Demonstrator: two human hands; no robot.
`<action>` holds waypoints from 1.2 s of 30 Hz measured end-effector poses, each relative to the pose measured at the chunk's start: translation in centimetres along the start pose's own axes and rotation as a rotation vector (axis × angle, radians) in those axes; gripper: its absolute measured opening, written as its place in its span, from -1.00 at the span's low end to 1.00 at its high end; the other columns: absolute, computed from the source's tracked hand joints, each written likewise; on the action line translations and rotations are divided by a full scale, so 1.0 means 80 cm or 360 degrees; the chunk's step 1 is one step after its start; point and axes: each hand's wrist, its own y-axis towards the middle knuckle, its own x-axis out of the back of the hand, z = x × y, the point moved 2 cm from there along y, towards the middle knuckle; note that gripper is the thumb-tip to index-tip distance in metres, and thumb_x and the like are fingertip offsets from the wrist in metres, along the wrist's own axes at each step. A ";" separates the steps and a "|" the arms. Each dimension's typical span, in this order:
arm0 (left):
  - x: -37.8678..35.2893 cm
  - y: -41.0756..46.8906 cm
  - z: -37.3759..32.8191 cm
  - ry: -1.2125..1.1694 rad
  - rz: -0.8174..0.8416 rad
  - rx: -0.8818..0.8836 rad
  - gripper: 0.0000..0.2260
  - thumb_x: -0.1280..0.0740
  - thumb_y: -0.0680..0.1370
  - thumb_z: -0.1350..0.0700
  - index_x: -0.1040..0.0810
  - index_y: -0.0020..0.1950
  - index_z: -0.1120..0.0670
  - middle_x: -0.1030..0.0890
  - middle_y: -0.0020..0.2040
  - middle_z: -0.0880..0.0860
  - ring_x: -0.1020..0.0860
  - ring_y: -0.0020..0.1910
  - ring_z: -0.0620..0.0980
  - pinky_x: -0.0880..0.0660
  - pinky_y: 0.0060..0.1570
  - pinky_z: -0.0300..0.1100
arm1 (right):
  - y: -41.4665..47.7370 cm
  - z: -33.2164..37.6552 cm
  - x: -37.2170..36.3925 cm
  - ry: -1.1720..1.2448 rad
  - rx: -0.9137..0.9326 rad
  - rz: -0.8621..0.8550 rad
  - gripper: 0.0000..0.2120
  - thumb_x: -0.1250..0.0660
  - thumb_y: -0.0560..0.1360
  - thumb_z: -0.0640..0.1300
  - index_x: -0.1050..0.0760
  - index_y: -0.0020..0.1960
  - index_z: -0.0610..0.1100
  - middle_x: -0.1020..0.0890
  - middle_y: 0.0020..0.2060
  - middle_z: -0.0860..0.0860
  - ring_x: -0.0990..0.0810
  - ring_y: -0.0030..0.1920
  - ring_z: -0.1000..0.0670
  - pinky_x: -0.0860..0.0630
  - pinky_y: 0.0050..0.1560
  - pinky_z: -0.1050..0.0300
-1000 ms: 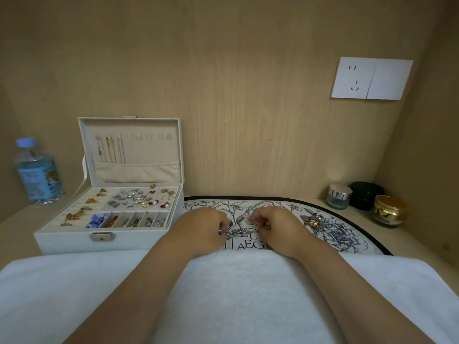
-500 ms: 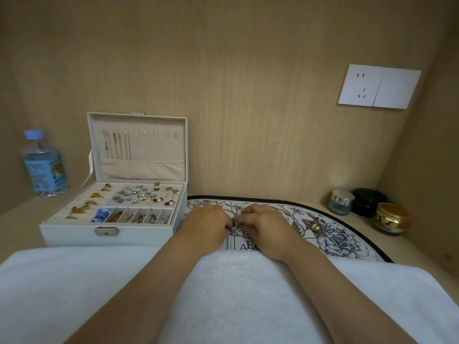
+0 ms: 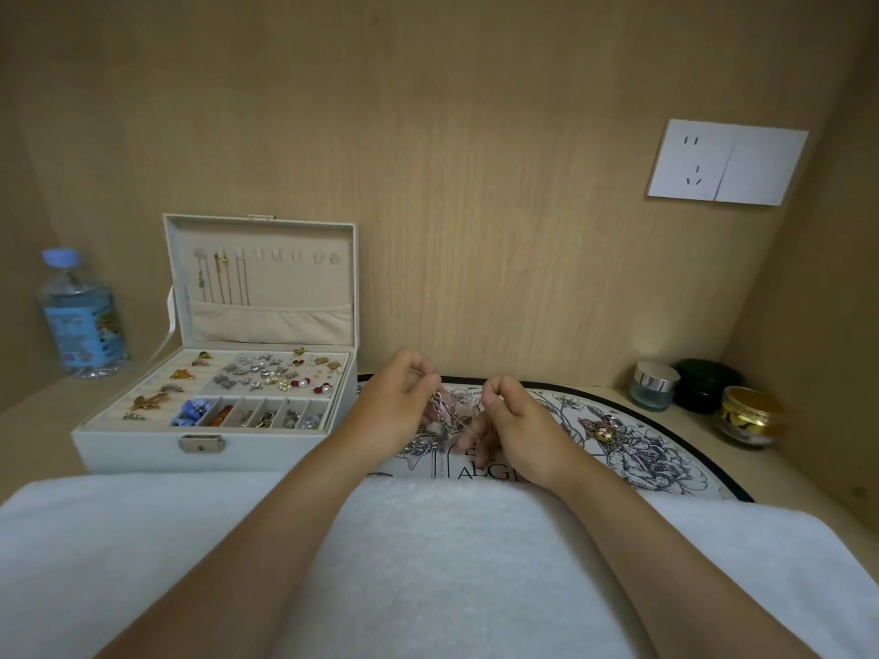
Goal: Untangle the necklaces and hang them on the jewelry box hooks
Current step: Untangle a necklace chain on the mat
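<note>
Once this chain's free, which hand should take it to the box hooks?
Probably left: the left hand pinches the silver chain beside the jewelry box; the right hand is farther from its free hooks.

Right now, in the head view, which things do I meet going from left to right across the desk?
bottle → jewelry box → left hand → necklaces → right hand → clear jar → black jar → gold jar
</note>
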 end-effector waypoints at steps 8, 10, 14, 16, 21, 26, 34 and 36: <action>0.004 0.003 0.003 -0.0320 -0.0062 0.0203 -0.91 -0.18 0.67 0.07 -0.40 -0.02 -0.03 -0.54 -0.31 -0.02 -0.44 -0.35 -0.03 -0.40 -0.27 -0.11 | 0.000 0.004 0.007 -0.0180 0.0041 -0.0070 -0.81 -0.17 0.68 -0.10 -0.40 -0.11 -0.08 -0.44 -0.42 0.08 -0.35 -0.53 0.22 -0.30 -0.45 0.36; 0.004 0.002 0.002 -0.0240 -0.0041 0.0183 -0.94 -0.18 0.67 0.06 -0.39 0.02 0.00 -0.49 -0.22 0.02 -0.44 -0.34 -0.08 -0.46 -0.34 -0.14 | 0.001 0.004 0.009 -0.0162 0.0054 -0.0124 -0.81 -0.19 0.67 -0.11 -0.42 -0.12 -0.06 -0.44 -0.45 0.11 -0.35 -0.49 0.18 -0.31 -0.42 0.32; 0.007 0.003 0.007 -0.0010 0.0006 0.0102 -0.94 -0.18 0.66 0.01 -0.38 0.01 -0.05 -0.51 -0.19 0.07 -0.49 -0.47 -0.04 -0.47 -0.32 -0.07 | 0.001 0.004 0.012 -0.0157 0.0108 -0.0266 -0.82 -0.21 0.66 -0.10 -0.42 -0.13 -0.02 -0.42 -0.51 0.17 -0.32 -0.46 0.10 -0.40 -0.39 0.13; 0.008 0.004 0.007 -0.0026 0.0063 0.0085 -0.94 -0.25 0.64 -0.01 -0.39 0.02 -0.07 -0.53 -0.15 0.05 -0.53 -0.48 0.00 -0.47 -0.33 -0.09 | -0.001 0.010 0.016 -0.0175 0.0156 -0.0376 -0.83 -0.22 0.65 -0.11 -0.44 -0.11 -0.03 -0.41 -0.50 0.17 -0.31 -0.49 0.16 -0.33 -0.42 0.23; 0.004 -0.004 0.011 -0.0147 0.0142 0.0045 -0.59 -0.47 0.48 0.22 -0.43 0.19 -0.14 -0.53 -0.12 0.02 -0.54 -0.24 -0.06 -0.52 -0.22 -0.15 | -0.003 0.015 0.028 -0.0058 0.0130 -0.0480 -0.86 -0.24 0.64 -0.15 -0.49 -0.09 -0.10 -0.39 -0.51 0.16 -0.27 -0.54 0.17 -0.26 -0.49 0.30; -0.008 -0.004 0.005 -0.0517 -0.0026 0.0044 -0.52 -0.45 0.48 0.32 -0.40 0.17 -0.17 -0.52 0.02 0.08 -0.58 -0.23 0.02 -0.56 -0.20 -0.04 | -0.007 0.015 0.027 0.0071 0.0004 -0.0264 -0.82 -0.24 0.65 -0.15 -0.47 -0.13 -0.07 -0.30 -0.57 0.14 -0.17 -0.55 0.10 -0.14 -0.52 0.25; -0.014 -0.003 0.009 -0.0395 0.0069 0.0194 -0.72 -0.42 0.54 0.08 -0.48 0.22 -0.10 -0.48 -0.07 0.03 -0.53 -0.16 -0.05 -0.48 -0.16 -0.14 | -0.010 0.019 0.032 0.0011 0.0006 -0.0236 -0.88 -0.29 0.62 -0.16 -0.53 -0.09 -0.13 -0.35 -0.57 0.15 -0.19 -0.54 0.09 -0.15 -0.48 0.22; -0.012 -0.003 0.011 -0.0500 0.0218 0.0306 -0.71 -0.46 0.52 0.08 -0.51 0.20 -0.10 -0.47 -0.09 0.05 -0.49 -0.16 -0.06 -0.48 -0.31 -0.21 | -0.009 0.014 0.034 -0.0082 0.0000 -0.0275 -0.86 -0.31 0.61 -0.13 -0.52 -0.12 -0.11 -0.38 -0.56 0.15 -0.25 -0.53 0.10 -0.21 -0.44 0.20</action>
